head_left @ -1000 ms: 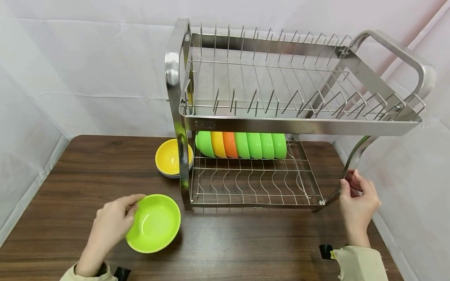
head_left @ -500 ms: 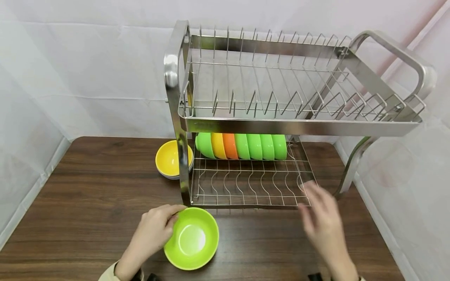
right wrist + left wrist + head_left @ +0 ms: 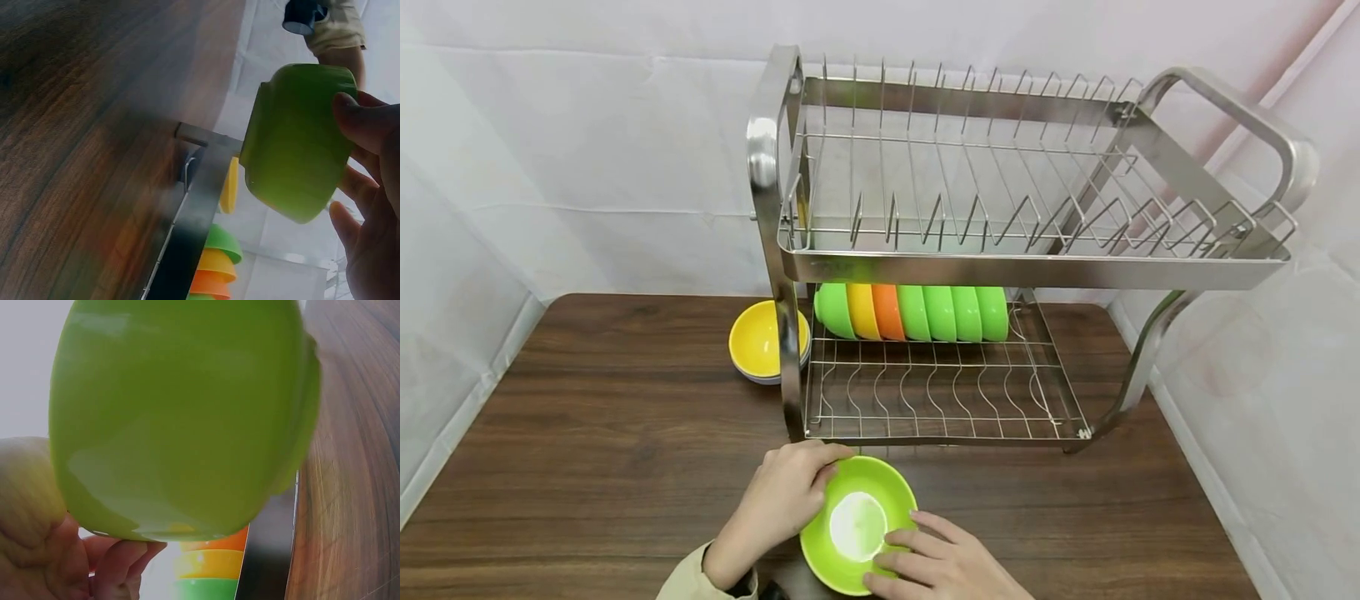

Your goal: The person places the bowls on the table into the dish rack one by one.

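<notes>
A lime-green bowl stands mouth up in front of the dish rack's left part; the wrist views show it raised off the table. My left hand pinches its upper left rim, with the thumb over the inside. At the bowl's right side, my right hand has its fingers spread loosely across the rim and over the inside. In the right wrist view, the thumb overlaps the bowl's outer wall, while the lower fingers stand apart from it.
A two-tier metal dish rack fills the back right. A row of green, yellow and orange bowls stands on edge on its lower tier. Beside the rack's left leg sits a yellow bowl stacked on another. White sheeting surrounds the wooden table.
My left hand has carried the green bowl rightward and toward me. The right hand has left the rack's right leg and come across to the bowl's right rim.
</notes>
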`<state>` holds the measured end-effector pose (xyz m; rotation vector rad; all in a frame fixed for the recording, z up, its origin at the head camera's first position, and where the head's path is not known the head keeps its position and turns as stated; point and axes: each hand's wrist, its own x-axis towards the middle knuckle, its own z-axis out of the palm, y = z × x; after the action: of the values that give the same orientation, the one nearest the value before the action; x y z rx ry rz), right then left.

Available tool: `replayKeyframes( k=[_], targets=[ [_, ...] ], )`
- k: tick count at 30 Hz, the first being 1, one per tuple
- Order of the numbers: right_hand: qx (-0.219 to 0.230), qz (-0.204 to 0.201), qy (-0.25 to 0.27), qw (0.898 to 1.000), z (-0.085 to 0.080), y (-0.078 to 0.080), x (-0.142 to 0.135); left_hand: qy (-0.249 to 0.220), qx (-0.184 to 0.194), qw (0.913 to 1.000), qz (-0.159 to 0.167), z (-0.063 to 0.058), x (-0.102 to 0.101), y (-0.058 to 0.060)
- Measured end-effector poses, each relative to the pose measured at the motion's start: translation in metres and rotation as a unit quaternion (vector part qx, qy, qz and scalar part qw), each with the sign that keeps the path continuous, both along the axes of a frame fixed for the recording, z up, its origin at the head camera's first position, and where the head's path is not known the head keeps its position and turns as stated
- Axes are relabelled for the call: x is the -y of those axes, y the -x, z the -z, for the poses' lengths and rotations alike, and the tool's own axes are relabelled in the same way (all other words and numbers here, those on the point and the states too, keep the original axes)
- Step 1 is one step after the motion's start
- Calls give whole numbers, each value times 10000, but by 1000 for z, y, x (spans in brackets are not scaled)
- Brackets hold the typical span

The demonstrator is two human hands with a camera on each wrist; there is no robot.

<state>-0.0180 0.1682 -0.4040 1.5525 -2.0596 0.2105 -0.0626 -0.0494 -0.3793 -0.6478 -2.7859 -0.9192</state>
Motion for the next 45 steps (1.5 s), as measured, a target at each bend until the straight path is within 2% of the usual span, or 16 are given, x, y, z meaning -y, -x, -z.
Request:
replayKeyframes(
  k=[4, 9, 13, 15, 17, 20, 23, 25, 28, 31, 34, 36, 37, 41, 42, 45],
  targets=[
    [-84, -225, -62, 9997, 1, 4, 1, 41, 65, 10000, 54, -1, -2, 0],
    [-453, -578, 333, 9967, -5, 13, 1, -124, 114, 9998, 81, -1, -4, 3],
    [-427, -831, 809, 9923, -16, 18, -1, -615, 280, 9976, 160, -2, -3, 7],
    [-287, -954, 1038, 9896, -23, 21, -2, -1034, 353, 9938, 190, -2, -2, 8],
    [-53, -1014, 1251, 9869, -28, 24, -4, -1472, 185, 9889, 118, -2, 0, 10],
    [172, -1006, 1639, 9812, -37, 28, -9, -2034, -417, 9781, -114, -2, 7, 14],
    [400, -763, 2085, 9742, -45, 33, -17, -2317, -1044, 9657, -526, 0, 16, 20],
    [473, -517, 2423, 9677, -48, 40, -24, -2420, -1217, 9592, -806, 3, 22, 25],
    [620, 50, 2895, 9552, -47, 52, -39, -2473, -1167, 9543, -1209, 8, 28, 32],
    [882, 672, 3354, 9355, -46, 66, -56, -2589, -896, 9530, -1289, 13, 32, 39],
    [1452, 1312, 3863, 9014, -49, 78, -71, -2778, -648, 9519, -1115, 14, 32, 45],
    [1880, 1652, 4299, 8675, -51, 87, -79, -2846, -587, 9515, -1009, 14, 32, 48],
    [2072, 1819, 4542, 8472, -52, 92, -82, -2846, -570, 9517, -998, 14, 32, 49],
    [2563, 2276, 5653, 7503, -50, 115, -94, -2832, -489, 9516, -1088, 14, 32, 52],
    [2649, 2299, 5963, 7221, -49, 122, -96, -2854, -423, 9512, -1095, 14, 32, 53],
    [3004, 2059, 6882, 6275, -47, 142, -100, -2887, -230, 9509, -1088, 15, 32, 55]
  ],
)
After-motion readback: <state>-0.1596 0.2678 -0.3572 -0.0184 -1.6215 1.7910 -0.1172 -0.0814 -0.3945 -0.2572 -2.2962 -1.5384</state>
